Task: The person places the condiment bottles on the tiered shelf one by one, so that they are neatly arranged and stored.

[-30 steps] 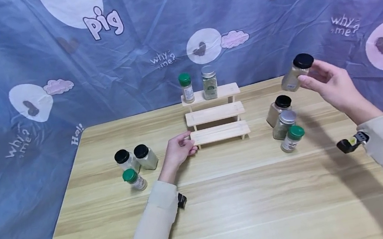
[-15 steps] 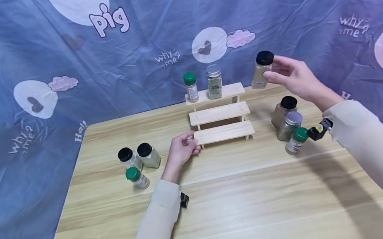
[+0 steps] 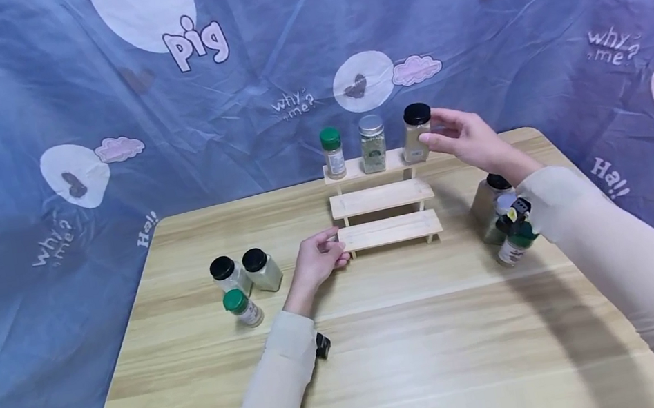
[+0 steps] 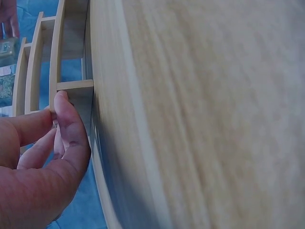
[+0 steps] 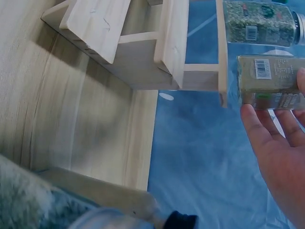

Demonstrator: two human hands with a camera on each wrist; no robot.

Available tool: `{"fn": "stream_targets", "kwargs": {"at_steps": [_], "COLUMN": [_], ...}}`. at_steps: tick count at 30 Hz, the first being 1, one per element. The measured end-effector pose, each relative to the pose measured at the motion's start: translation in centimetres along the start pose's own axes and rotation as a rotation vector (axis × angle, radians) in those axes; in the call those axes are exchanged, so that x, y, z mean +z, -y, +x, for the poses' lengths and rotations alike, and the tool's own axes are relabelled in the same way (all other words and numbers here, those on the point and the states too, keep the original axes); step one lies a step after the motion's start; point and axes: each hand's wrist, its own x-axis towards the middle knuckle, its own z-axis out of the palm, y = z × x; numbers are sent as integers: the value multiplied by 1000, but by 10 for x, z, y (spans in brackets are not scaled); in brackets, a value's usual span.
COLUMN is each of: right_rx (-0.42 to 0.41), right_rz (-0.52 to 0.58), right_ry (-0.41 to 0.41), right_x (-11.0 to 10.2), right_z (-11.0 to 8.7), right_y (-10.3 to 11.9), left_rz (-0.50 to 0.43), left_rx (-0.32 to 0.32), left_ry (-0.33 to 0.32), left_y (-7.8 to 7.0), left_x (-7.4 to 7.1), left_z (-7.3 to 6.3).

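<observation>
My right hand (image 3: pixel 471 140) grips a black-lidded spice jar (image 3: pixel 416 139) of tan powder, held upright at the right end of the top tier of a small wooden three-step rack (image 3: pixel 390 230). The right wrist view shows a narrow gap between the base of this spice jar (image 5: pixel 267 81) and the tier. On the same tier stand a green-capped spice jar (image 3: pixel 333 154) and a silver-lidded jar of green herbs (image 3: pixel 372 145). My left hand (image 3: pixel 317 260) pinches the left end of the lowest tier between thumb and fingers; the left wrist view shows this left hand (image 4: pixel 52 162) close up.
Left on the wooden table (image 3: pixel 387 363) stand two black-lidded jars (image 3: pixel 264 271) and a green-capped jar (image 3: pixel 245 309). Right of the rack, partly hidden by my right wrist, are a black-lidded jar (image 3: pixel 483 199), a silver-lidded jar and a green-capped jar (image 3: pixel 511 253). Behind hangs a blue printed cloth (image 3: pixel 255 47).
My right hand has carried the black-lidded spice jar leftwards, from above the right-hand jars to the top tier's right end, and brought it from tilted to upright. My left hand keeps its place on the rack.
</observation>
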Motion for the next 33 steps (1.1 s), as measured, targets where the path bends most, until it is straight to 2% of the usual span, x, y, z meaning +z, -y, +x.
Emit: {"fn": "stream_targets", "kwargs": {"at_steps": [11, 18, 24, 33], "right_rx": [10, 48, 27, -8], "right_rz": [32, -71, -23, -42], "right_ry": [24, -7, -67, -117], "right_x": [7, 4, -11, -37], "right_z": [5, 3, -23, -86], "right_y": [-7, 0, 1, -4], "left_rz": [4, -11, -8, -18], "left_rx": [-1, 14, 25, 11], "left_ry": [-10, -14, -8, -16], "left_y": [1, 3, 4, 5], "left_x": [4, 2, 3, 1], "left_z": [0, -1, -1, 0]}}
